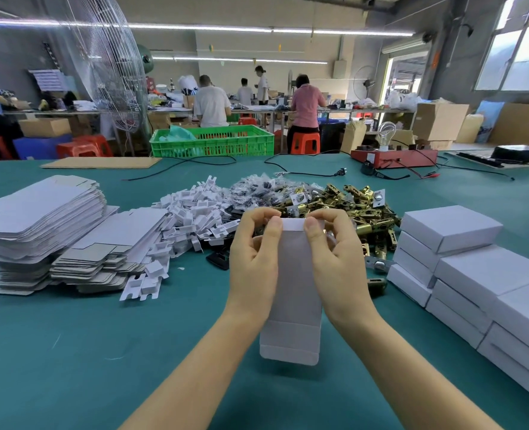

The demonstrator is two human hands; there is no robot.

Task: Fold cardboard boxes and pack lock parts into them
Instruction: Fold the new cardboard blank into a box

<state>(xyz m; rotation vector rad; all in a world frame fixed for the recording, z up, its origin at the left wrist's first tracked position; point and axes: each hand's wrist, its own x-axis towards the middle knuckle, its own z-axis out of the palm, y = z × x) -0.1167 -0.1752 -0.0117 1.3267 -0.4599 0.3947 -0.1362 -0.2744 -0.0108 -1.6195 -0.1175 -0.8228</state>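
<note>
Held box blank upright over bench centre, left hand and right hand both pinching its top flap (folding step); brass lock parts at 12 o'clock; next, probably tucking flap

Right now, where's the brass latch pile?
Head view: brass latch pile lies right of centre on the green table, between bagged parts and stacked white boxes.

A green plastic crate stands beyond the teal tabletop, with orange stools near it. On the tabletop's far right sits a red test unit carrying a clear light bulb, with black cables trailing from it. A large wire-guard fan rises at left. Several workers stand at distant benches among brown cartons.
</note>
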